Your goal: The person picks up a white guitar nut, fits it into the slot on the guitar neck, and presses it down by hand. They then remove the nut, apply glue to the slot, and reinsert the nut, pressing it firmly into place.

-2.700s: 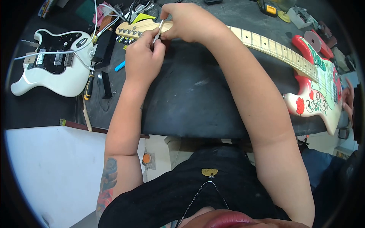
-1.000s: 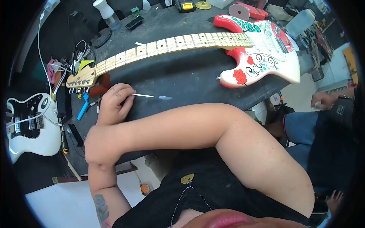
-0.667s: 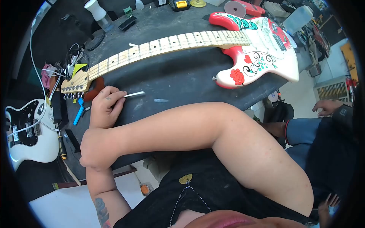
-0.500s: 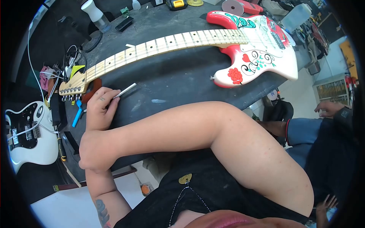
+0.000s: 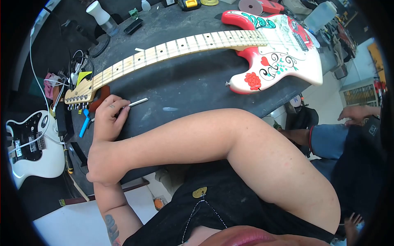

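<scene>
the white stick (image 5: 138, 102) juts rightward from the left grip (image 5: 108, 118).

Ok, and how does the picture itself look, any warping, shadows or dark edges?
Head view: wide-angle distortion, so the guitar neck looks bowed; head view: corners fade to black; head view: a soft shadow darkens the table just below the neck; head view: the left hand and its thin stick look fairly sharp.
</scene>
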Demonstrator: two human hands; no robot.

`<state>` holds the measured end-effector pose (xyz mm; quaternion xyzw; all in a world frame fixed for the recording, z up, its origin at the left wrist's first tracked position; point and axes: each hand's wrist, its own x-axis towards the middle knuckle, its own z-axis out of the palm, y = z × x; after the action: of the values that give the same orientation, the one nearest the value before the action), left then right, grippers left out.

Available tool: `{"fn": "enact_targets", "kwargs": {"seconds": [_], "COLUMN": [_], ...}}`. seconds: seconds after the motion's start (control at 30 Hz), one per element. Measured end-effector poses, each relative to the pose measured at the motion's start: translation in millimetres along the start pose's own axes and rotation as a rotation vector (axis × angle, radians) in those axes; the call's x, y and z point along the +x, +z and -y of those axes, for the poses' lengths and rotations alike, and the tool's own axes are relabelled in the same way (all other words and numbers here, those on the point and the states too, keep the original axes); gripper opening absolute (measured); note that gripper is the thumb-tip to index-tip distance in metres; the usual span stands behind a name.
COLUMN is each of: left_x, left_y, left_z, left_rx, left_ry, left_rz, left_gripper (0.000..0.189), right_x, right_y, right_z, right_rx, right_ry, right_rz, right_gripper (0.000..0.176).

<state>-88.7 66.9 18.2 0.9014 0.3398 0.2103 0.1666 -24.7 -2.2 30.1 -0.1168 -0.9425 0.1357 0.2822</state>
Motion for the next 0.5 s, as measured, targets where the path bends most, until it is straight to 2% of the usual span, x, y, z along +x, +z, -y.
{"fn": "enact_targets", "kwargs": {"seconds": [0.33,0.4,0.5], "left_x": [-1.1,-0.5,-0.5], "left_y": [-0.9,-0.4,-1.3], "left_z": [1.3,1.9,-1.2], "left_rx": [-0.015,0.023,-0.005], "left_ry": [-0.018,0.046,0.039], "left_rz": [0.001,-0.024,-0.058], "left_gripper": [0.013,0.014,0.014], "right_x": [-0.3,-0.9,-2.8], "right_y": [-0.6,-1.6,-4.2], "right_z": [0.0,0.2,0.5], "right_rx": [-0.004,-0.003,0.004], "right_ry": [-0.001,-0.005,-0.029], "right_rz": [0.025,0.023,0.008], "right_gripper": [0.024,0.024,0.02]}}
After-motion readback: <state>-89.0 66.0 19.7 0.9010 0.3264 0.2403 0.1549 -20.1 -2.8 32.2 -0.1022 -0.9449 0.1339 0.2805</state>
